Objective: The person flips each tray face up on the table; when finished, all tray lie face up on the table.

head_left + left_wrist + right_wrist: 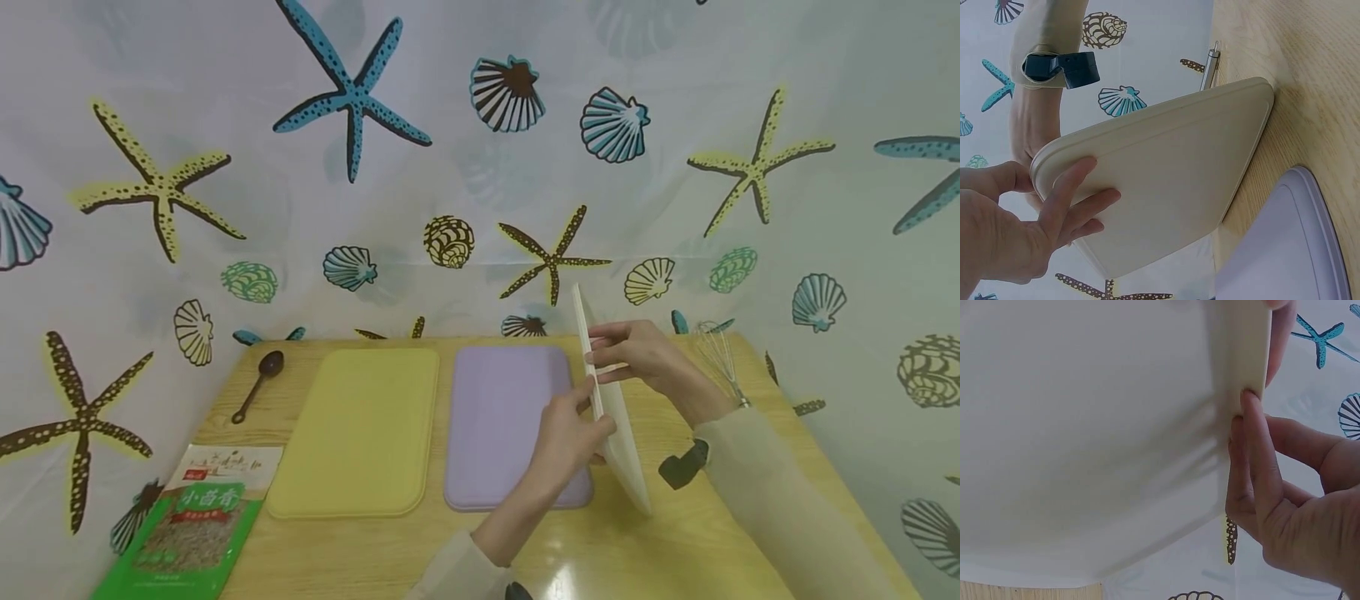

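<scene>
A cream rectangular tray (626,442) stands tilted on edge above the right part of the table, its lower corner close over the wood. My left hand (566,433) grips its raised edge, thumb at the rim and fingers spread over the smooth outer face in the left wrist view. Farther along the same edge, my right hand (637,354) pinches the rim with its fingertips. The right wrist view shows the tray's pale inner face (1097,425) and my right fingers (1260,450) against its rim. Left of the tray lies a purple tray (510,425), partly covered by my left hand.
A yellow tray (356,433) lies left of the purple one. On the far left are a dark spoon (258,383) and a green food packet (195,525). A whisk (722,358) lies at the back right. A patterned curtain (450,150) hangs behind the table.
</scene>
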{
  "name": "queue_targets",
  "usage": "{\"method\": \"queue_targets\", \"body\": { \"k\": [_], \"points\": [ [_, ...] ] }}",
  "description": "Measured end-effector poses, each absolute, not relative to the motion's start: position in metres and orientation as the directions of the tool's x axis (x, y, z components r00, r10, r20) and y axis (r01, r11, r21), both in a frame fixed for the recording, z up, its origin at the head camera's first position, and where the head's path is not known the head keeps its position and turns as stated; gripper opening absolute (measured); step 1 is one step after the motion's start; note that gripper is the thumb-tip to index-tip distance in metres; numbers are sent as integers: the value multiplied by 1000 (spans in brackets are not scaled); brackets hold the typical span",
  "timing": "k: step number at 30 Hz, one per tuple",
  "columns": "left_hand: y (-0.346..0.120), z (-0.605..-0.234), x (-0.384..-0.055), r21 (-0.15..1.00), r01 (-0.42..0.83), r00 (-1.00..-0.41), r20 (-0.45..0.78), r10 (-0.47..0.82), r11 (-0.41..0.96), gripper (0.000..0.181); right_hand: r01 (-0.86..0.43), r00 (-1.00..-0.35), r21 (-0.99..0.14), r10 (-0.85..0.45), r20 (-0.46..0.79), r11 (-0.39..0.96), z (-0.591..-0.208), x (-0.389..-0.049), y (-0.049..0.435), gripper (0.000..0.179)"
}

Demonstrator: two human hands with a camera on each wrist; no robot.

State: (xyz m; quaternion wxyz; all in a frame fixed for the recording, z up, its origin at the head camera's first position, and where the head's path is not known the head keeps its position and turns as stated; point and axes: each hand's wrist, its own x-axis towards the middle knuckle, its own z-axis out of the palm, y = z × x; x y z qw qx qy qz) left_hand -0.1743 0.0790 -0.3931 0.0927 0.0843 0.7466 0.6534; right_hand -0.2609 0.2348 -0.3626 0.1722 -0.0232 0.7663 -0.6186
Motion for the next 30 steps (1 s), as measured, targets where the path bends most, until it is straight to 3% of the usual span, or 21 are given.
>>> {"method": "queue_targets", "body": {
  "k": [7,12,17,30],
  "points": [
    [71,-398,-172,996,-7,-969,-29,245,91,67,70,-965,-957,-223,-136,282,-382,-257,258,49],
    [63,-399,-171,999,-30,-975,-38,218,40,65,121,-975,-908,-126,-186,401,-423,-249,294,58],
    [59,-400,-169,999,-45,-977,-47,207,13,64,167,-972,-851,-61,-226,497,-468,-229,316,56],
    [53,-408,-171,997,-50,-982,-39,186,-55,61,182,-957,-853,-110,-268,488,-504,-208,318,48]
  ]
}}
